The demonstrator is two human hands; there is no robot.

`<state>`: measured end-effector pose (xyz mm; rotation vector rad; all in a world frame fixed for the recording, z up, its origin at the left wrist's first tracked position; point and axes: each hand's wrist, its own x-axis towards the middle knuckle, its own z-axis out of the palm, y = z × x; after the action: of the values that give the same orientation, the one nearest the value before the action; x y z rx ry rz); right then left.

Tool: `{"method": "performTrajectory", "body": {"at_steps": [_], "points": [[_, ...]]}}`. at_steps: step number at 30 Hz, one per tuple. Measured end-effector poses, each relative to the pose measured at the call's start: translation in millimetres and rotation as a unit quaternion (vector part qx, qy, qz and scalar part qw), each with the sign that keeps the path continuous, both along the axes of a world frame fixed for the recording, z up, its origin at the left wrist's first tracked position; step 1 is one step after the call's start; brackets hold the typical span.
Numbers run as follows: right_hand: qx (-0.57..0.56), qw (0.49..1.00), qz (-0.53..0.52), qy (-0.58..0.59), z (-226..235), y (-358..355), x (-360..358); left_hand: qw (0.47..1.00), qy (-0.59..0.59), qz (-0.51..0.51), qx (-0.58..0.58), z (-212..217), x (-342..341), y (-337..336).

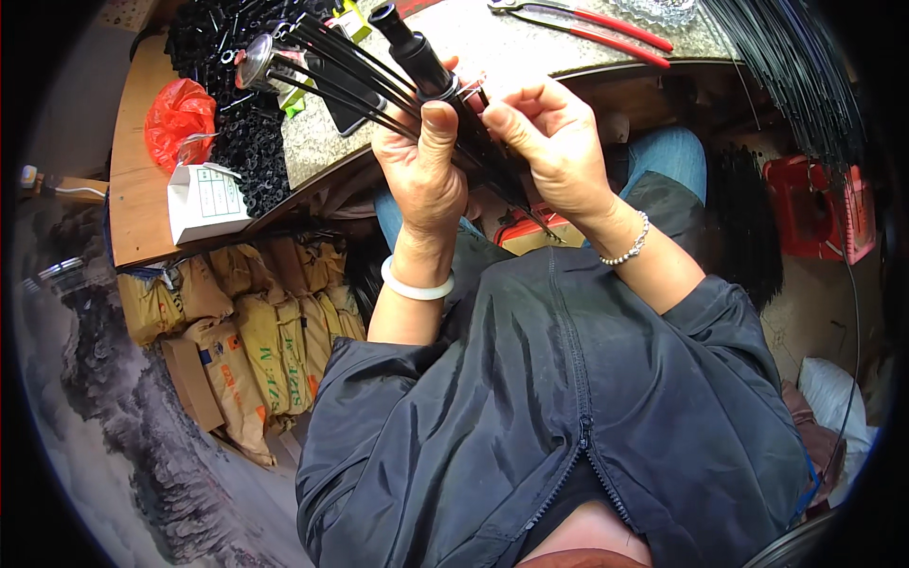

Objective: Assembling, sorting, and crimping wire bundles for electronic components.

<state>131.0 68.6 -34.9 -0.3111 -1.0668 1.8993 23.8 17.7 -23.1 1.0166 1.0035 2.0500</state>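
My left hand (426,175) is closed around a black umbrella frame (417,59), its thumb lying along the side. The frame's stepped tubular end points up and away from me. Thin black ribs (346,90) fan out to the left of it, and more black rods run down between my hands. Just right of the tube, the thumb and forefinger of my right hand (554,137) are pinched together at a fine wire (473,87) by the collar. The wire's end is hidden by my fingers.
Red-handled pliers (597,26) lie on the speckled tabletop (454,38). At left are heaped small black parts (241,156), a red plastic bag (180,118) and a white box (204,204). Bundled black rods (795,76) hang over the right edge, above a red crate (805,213).
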Motion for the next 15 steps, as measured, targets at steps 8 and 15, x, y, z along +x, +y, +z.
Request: {"method": "performTrajectory", "body": {"at_steps": [8, 15], "points": [[-0.035, 0.998, 0.056, -0.008, -0.1, 6.9, -2.8, 1.000, -0.004, -0.013, 0.007, -0.5, -1.1, 1.7], [-0.045, 0.998, 0.034, 0.004, 7.7, 2.5, -8.8, 1.000, 0.022, 0.006, 0.005, 0.3, -0.6, 3.2]]}}
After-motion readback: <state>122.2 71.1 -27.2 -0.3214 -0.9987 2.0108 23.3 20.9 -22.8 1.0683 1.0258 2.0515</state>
